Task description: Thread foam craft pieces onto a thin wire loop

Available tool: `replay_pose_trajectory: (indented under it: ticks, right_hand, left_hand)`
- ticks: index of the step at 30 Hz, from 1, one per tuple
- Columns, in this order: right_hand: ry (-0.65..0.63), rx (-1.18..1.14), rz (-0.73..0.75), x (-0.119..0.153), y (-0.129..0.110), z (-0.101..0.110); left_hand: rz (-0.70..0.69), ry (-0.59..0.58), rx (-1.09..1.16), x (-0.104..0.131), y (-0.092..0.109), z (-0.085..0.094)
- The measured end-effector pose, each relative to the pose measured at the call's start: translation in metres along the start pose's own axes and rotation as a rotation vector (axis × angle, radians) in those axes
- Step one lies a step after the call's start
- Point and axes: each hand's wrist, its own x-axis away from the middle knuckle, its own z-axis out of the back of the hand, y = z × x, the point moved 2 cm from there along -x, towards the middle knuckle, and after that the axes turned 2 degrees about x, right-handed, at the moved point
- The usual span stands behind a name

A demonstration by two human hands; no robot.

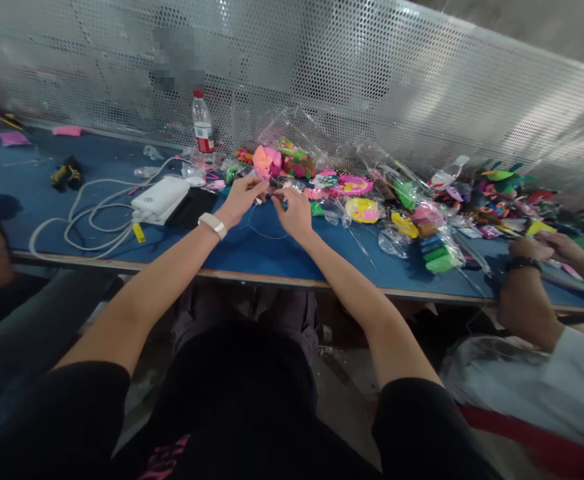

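My left hand [243, 197], with a pale band on its wrist, has thumb and fingers pinched together above the blue table. Close beside it, my right hand [295, 211] is also closed, fingertips bent toward the left ones. Whatever sits between the fingertips is too small and too covered to make out. A thin, pale thread or wire [267, 236] curves over the table just below both hands; where its ends go is unclear. Right behind the fingers is a pink and orange clay figure [266, 162].
Along the mesh panel [332, 73] stands a red-capped bottle [203, 123]. A white power bank [160, 199] with a looped cable lies left, beside a dark phone-like slab [192, 208]. Coloured clay pieces and clear bags [395, 241] spread right, where another person's hands [532, 248] work.
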Motion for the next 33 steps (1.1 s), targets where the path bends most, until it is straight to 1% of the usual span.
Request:
replay_pose_trajectory:
  ticks: [4,10,12,15,18,20,21,22,23,25,27,28,31,33]
  right_hand:
    - [-0.005,-0.002,0.002,0.001,0.000,-0.001]
    - [0.004,0.000,0.039,0.002,0.001,0.000]
    - [0.010,-0.003,0.051,0.002,0.001,0.001]
    - [0.025,0.004,0.079,0.003,0.000,0.004]
    - [0.039,0.037,0.121,0.003,-0.002,0.006]
    - [0.044,0.069,0.144,0.003,-0.003,0.006]
    - [0.047,0.084,0.148,0.003,-0.004,0.005]
    - [0.052,0.096,0.145,0.003,-0.004,0.005]
    - [0.057,0.105,0.133,0.002,-0.004,0.004]
    - [0.060,0.112,0.087,0.002,-0.003,0.003]
    - [0.052,0.108,0.033,0.002,-0.002,0.003]
    - [0.046,0.105,0.009,0.002,-0.001,0.003]
    - [0.024,0.099,-0.053,0.002,0.001,0.004]
    - [0.008,0.094,-0.077,0.001,0.002,0.003]
  left_hand:
    - [-0.044,-0.041,-0.110,0.002,0.002,0.000]
    - [-0.097,-0.093,-0.173,0.003,0.003,0.000]
    - [-0.087,-0.111,-0.149,0.002,0.001,0.000]
    - [-0.004,-0.176,-0.010,0.003,-0.002,-0.001]
    - [0.124,-0.286,0.148,0.004,-0.005,-0.002]
    - [0.201,-0.348,0.198,0.005,-0.006,-0.002]
    - [0.227,-0.361,0.201,0.005,-0.007,-0.003]
    - [0.243,-0.350,0.194,0.005,-0.008,-0.003]
    - [0.248,-0.315,0.177,0.004,-0.009,-0.004]
    - [0.216,-0.204,0.103,0.003,-0.010,-0.003]
    - [0.132,-0.099,-0.030,0.002,-0.009,-0.002]
    - [0.075,-0.068,-0.120,0.002,-0.008,0.000]
    - [-0.098,-0.019,-0.405,0.004,0.000,0.005]
    - [-0.199,-0.008,-0.549,0.006,0.006,0.007]
